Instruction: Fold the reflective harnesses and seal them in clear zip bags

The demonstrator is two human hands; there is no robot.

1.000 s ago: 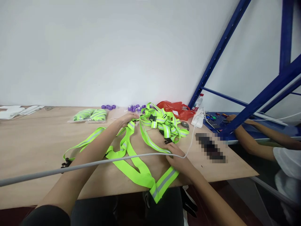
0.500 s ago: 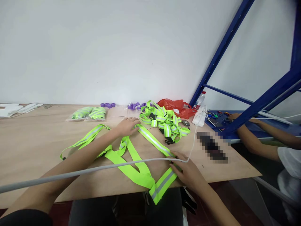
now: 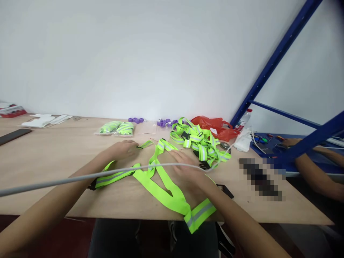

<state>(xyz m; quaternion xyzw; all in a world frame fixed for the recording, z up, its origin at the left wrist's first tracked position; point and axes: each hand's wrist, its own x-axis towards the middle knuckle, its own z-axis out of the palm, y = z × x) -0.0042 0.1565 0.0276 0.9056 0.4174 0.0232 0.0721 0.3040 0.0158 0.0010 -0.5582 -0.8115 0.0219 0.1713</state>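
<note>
A neon-yellow reflective harness (image 3: 163, 184) of flat straps with silver stripes lies spread on the table, one folded corner hanging past the front edge. My left hand (image 3: 122, 149) rests over a strap at its left side, fingers outstretched and slightly bent. Beyond those fingertips shows a small dark fitting on the strap. My right hand (image 3: 185, 166) lies with fingers extended across the harness's upper right strap, hiding part of it. A black buckle (image 3: 92, 184) sits at the left strap end. Just right of my right forearm is a dark flat piece (image 3: 225, 191).
Behind the harness lie a heap of similar straps (image 3: 201, 139), bagged straps (image 3: 125, 129), purple pieces (image 3: 135, 120) and a red plastic bag (image 3: 215, 127). A white cable (image 3: 80, 177) crosses in front. At right stand a blue frame (image 3: 268, 68) and another person's arm (image 3: 314, 175).
My left hand has moved left, from the harness's top strap to the left strap. My right hand has slid up and left along the right strap. The camera view has turned leftward.
</note>
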